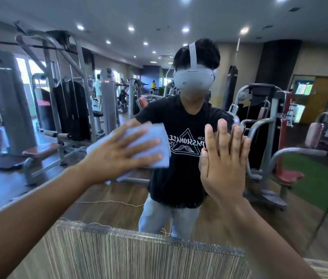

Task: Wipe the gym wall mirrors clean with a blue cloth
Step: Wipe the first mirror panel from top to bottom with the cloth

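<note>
Left of the frame's centre, the left hand [118, 156] lies flat with its fingers straight and spread, pressing the blue cloth [157, 135] against the wall mirror [304, 174]. The folded cloth shows past the fingertips, at centre. Just right of centre, the right hand [223, 164] is flat too, fingers straight and close together, its palm on the glass, meeting its own reflection. A striped wood-grain ledge [139, 256] runs along the bottom.

Gym: ceiling spotlights [130, 28] lit, weight machines [68, 109], wood floor [108, 196], green turf [320, 178] right, windows [23, 70] left, punching bag [230, 87].
</note>
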Demonstrator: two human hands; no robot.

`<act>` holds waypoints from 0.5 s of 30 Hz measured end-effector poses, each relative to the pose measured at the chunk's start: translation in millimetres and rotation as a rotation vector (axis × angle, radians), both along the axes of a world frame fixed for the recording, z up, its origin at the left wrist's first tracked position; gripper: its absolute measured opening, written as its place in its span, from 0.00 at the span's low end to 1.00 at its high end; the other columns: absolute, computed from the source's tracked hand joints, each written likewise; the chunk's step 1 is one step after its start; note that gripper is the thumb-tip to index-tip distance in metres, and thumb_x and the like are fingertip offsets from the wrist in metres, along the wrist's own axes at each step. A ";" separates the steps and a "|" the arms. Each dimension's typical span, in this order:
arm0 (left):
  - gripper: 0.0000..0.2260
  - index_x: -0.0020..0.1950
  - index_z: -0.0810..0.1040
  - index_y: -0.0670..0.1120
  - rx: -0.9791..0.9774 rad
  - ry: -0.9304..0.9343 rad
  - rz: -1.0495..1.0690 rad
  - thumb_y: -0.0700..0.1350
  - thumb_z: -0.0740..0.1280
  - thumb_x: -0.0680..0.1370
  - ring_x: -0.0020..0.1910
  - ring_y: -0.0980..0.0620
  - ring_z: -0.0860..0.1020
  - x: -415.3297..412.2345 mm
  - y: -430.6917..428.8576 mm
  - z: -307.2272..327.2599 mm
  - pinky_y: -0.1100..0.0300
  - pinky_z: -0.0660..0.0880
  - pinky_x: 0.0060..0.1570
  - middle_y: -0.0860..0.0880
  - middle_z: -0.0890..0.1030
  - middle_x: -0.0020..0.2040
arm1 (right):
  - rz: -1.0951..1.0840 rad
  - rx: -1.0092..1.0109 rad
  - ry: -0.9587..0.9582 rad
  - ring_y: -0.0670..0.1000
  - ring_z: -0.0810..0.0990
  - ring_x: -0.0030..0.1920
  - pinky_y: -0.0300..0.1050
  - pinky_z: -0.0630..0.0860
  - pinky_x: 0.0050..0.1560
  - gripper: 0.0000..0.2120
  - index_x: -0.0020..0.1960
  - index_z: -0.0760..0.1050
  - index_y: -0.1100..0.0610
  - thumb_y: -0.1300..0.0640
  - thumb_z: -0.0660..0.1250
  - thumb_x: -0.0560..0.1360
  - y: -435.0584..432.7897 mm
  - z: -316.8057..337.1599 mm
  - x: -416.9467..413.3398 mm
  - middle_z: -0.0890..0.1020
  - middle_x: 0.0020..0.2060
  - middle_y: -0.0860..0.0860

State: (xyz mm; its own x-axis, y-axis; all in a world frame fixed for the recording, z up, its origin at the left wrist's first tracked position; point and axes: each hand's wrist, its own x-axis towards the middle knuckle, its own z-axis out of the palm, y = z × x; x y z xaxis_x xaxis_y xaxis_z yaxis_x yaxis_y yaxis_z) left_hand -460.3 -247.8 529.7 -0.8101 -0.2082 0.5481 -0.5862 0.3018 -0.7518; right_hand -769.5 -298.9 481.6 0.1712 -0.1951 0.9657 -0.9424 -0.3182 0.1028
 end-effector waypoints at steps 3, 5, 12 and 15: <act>0.28 0.77 0.65 0.51 -0.083 0.274 0.007 0.38 0.68 0.78 0.79 0.36 0.55 -14.5 -6.6 47.5 0.38 0.53 0.78 0.44 0.63 0.78 | 0.001 -0.013 -0.001 0.59 0.44 0.83 0.63 0.46 0.81 0.27 0.84 0.52 0.53 0.50 0.49 0.87 -1.7 -0.5 1.0 0.54 0.83 0.56; 0.30 0.76 0.67 0.51 -0.124 0.423 -0.017 0.35 0.71 0.77 0.77 0.34 0.57 -37.6 -12.8 54.8 0.40 0.53 0.78 0.43 0.65 0.77 | 0.006 -0.014 0.001 0.59 0.44 0.83 0.63 0.47 0.81 0.27 0.84 0.51 0.53 0.50 0.48 0.87 -1.8 -1.0 0.9 0.53 0.83 0.56; 0.22 0.80 0.61 0.51 -0.009 0.061 -0.093 0.39 0.55 0.86 0.79 0.41 0.58 -57.5 -13.1 -51.1 0.42 0.57 0.77 0.46 0.58 0.81 | 0.016 0.005 -0.015 0.59 0.43 0.83 0.63 0.45 0.81 0.27 0.84 0.53 0.54 0.51 0.52 0.86 1.6 0.3 0.6 0.54 0.83 0.56; 0.20 0.78 0.67 0.53 0.066 -0.214 -0.008 0.42 0.58 0.86 0.78 0.43 0.63 -27.8 -2.6 -81.4 0.38 0.60 0.76 0.49 0.64 0.79 | 0.005 -0.012 -0.019 0.59 0.44 0.83 0.62 0.44 0.81 0.27 0.84 0.54 0.53 0.51 0.52 0.86 2.1 -0.2 1.4 0.54 0.83 0.56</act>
